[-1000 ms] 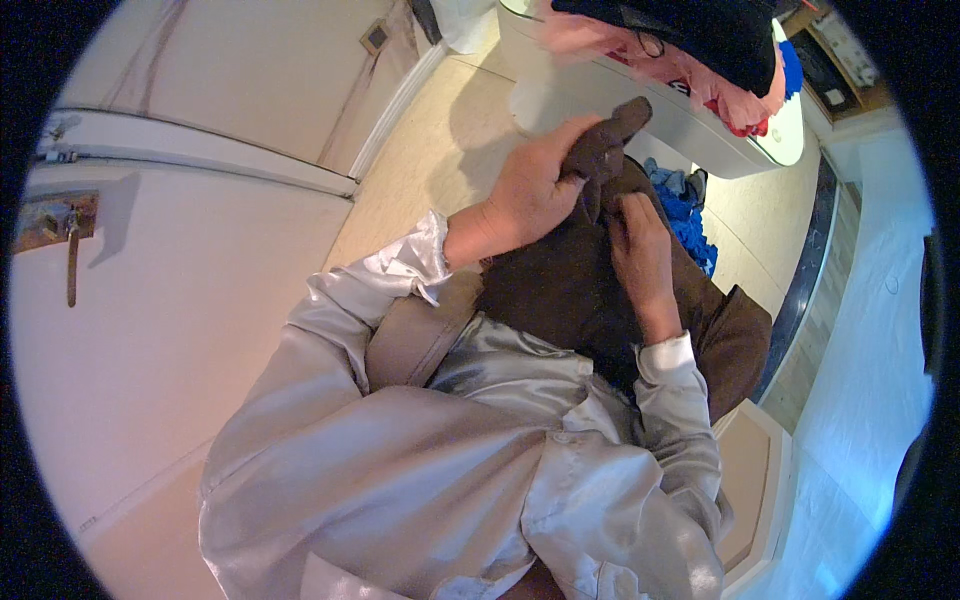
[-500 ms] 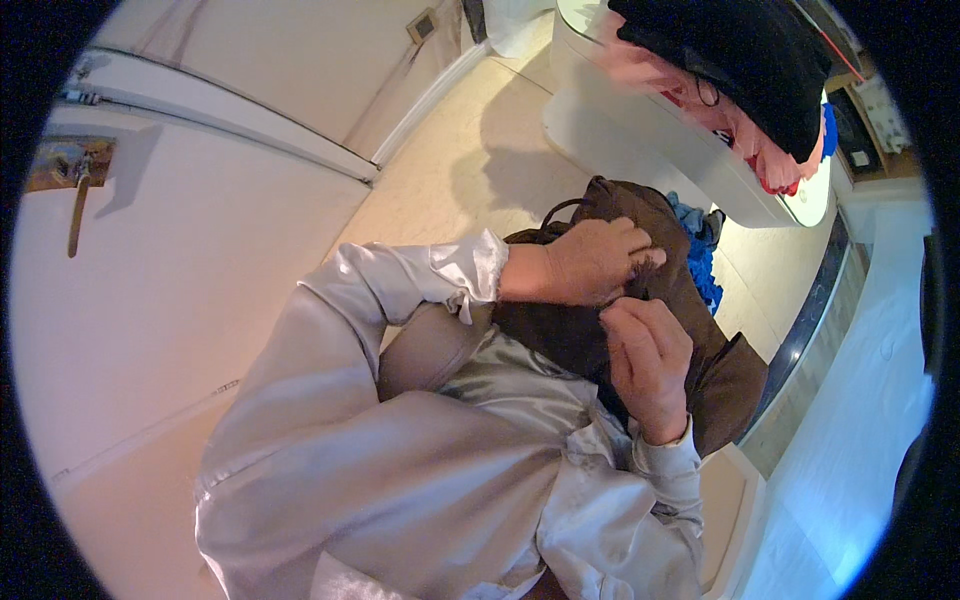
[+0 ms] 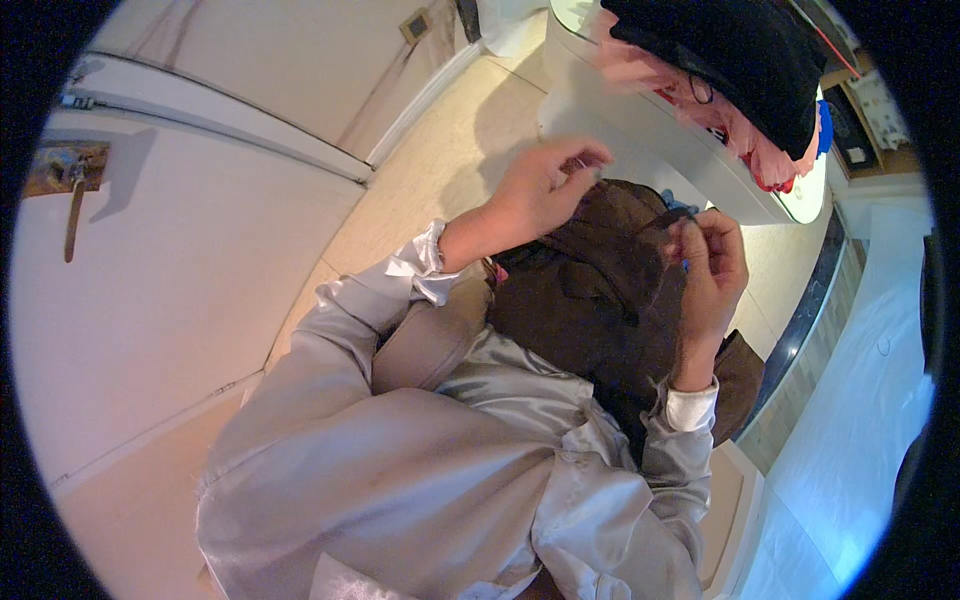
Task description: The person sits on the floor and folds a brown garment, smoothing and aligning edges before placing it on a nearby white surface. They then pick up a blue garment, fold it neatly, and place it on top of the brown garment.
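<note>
A dark brown garment (image 3: pixel 590 310) lies bunched over my lap and hangs beyond my knees. Above its far left edge is my left hand (image 3: pixel 530 200), slightly smeared by motion. Its fingers curve toward the thumb, with a gap between them and nothing visible in it. On the other side, my right hand (image 3: pixel 715 265) pinches a raised fold of the brown cloth between thumb and fingers. The fold runs up toward that hand from the middle of the garment. Which part of the garment it is, I cannot tell.
Ahead stands a white rounded table (image 3: pixel 640 130) carrying a black garment (image 3: pixel 740 70) and pink cloth (image 3: pixel 690 100). A bit of blue cloth (image 3: pixel 677 202) shows behind the brown garment. At left is a white door (image 3: pixel 180 280) with a handle (image 3: pixel 75 215).
My hands have moved apart: the left went up and left, off the cloth, and the right went up and right with a pinched fold. The brown garment's upper part has shifted and spread.
</note>
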`<state>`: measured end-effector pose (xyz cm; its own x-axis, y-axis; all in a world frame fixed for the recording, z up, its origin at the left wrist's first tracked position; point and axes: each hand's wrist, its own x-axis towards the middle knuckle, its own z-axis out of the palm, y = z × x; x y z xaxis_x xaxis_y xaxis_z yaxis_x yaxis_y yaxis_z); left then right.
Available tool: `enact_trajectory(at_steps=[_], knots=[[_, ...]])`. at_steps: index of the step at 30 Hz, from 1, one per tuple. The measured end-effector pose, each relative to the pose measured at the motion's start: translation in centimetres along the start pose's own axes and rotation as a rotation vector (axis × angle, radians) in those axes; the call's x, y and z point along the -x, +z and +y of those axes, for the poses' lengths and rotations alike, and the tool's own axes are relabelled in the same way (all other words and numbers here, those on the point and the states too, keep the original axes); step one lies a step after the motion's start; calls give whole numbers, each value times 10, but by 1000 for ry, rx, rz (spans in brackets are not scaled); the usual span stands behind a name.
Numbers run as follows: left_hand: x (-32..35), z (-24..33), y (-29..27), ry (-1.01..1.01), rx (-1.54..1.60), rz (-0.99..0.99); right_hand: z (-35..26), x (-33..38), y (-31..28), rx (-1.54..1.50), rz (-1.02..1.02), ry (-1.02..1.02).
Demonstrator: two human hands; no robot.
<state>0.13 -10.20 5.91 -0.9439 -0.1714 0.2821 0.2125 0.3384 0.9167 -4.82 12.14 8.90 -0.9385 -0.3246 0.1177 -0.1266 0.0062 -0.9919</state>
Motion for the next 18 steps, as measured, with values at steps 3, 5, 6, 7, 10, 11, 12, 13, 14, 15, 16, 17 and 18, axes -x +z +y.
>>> enact_trajectory(at_steps=[3,5,6,7,10,11,12,13,14,15,16,17,18], knots=[[1,6,-1,107,-125,120,12,-17,-11,-66,120,7],[5,9,3,213,-222,46,30,-29,-30,-247,188,21],[9,9,8,271,-255,-37,40,-34,-41,-339,220,27],[12,10,13,330,-287,-120,48,-36,-52,-440,251,37],[19,13,32,572,-372,-367,65,-37,-75,-469,373,93],[22,17,37,573,-443,-456,68,-35,-82,-455,400,119],[25,21,41,573,-514,-545,72,-32,-88,-457,380,121],[26,24,46,573,-586,-633,77,-29,-94,-459,360,122],[27,25,49,580,-629,-623,76,-26,-95,-464,339,125],[28,24,53,588,-672,-612,75,-24,-95,-453,334,129],[29,23,57,596,-714,-601,75,-20,-93,-441,329,132],[29,20,62,579,-740,-576,72,-17,-89,-431,326,135],[29,15,66,561,-764,-550,66,-15,-83,-409,332,140]])
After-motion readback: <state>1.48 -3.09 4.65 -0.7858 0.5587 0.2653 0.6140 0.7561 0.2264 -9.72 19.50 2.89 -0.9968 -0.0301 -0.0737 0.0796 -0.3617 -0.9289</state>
